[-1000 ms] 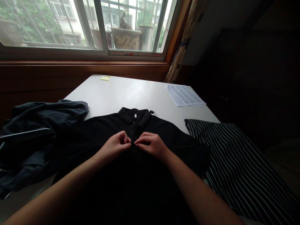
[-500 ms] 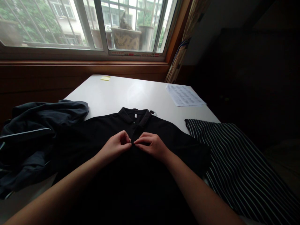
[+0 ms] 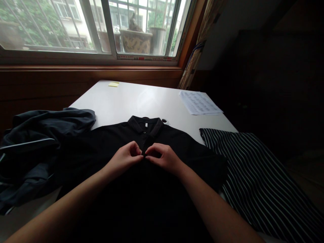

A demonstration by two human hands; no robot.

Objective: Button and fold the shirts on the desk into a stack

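Your left hand [image 3: 128, 154] and right hand [image 3: 164, 156] pinch the placket [image 3: 145, 142] of the black shirt [image 3: 144, 179], which lies beneath both on the desk [image 3: 126, 101]. The 1 white collar label [image 3: 146, 125] and far-right printed sheets [image 3: 199, 103] are too small to read.

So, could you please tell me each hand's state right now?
Left hand: closed, pinching the front of the black shirt.
Right hand: closed, pinching it close beside the left.
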